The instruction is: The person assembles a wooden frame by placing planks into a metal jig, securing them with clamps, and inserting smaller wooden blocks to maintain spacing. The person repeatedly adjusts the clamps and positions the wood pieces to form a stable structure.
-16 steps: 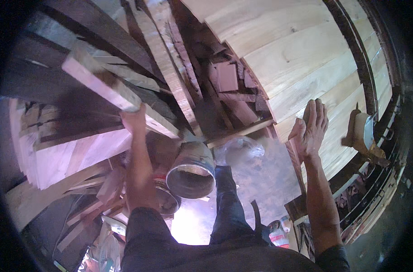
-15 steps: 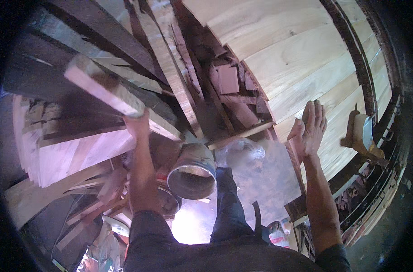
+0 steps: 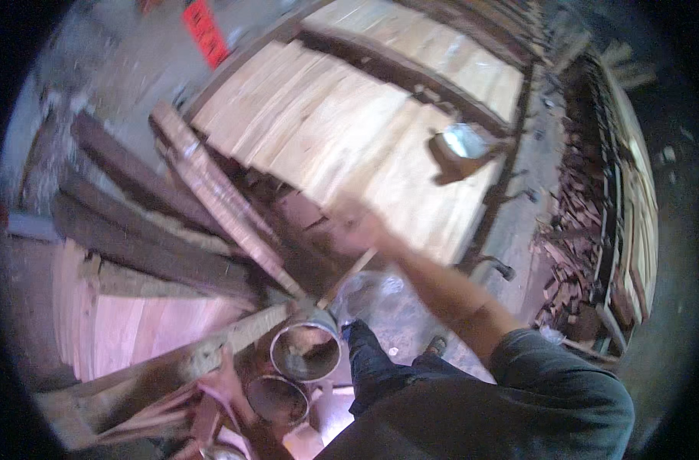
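Observation:
At the lower left, my left hand is closed at the near edge of a long wooden plank, which slopes across a stack of pale boards. My right hand reaches forward over the near edge of the large panel of joined pale boards. Motion smears its fingers, so what they hold, if anything, cannot be made out. On that panel rests a tool with a shiny metal face, its kind unclear.
Two round buckets, an upper bucket and a lower bucket, stand by my legs near a clear plastic bag. Dark beams lie at left. Scrap wood is heaped at right, beside a metal rail.
The view has swung to the right. My left hand has come down and nearer with the plank, which now lies lower. My right hand, flat on the panel before, has moved left and blurs.

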A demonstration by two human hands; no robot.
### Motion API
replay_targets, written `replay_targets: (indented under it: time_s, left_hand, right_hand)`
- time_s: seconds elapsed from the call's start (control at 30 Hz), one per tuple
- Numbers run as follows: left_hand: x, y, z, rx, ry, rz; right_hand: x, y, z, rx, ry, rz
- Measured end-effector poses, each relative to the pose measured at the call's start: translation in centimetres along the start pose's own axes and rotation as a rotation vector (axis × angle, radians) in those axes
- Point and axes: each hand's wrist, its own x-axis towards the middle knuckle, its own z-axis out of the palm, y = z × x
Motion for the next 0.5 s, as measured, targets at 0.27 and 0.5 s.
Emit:
replay_targets:
  time_s: [0.27,0.5]
  left_hand:
    - [-13.0,18.6,-16.1,-0.667,0.112,0.318]
    - [-24.3,34.8,-20.9,-1.167,-0.018,0.589]
  right_hand:
    - [-29.0,-14.9,-8.4,0.591,-0.177,0.039]
    - [-44.8,-11.6,-25.8,0.406,0.052,0.048]
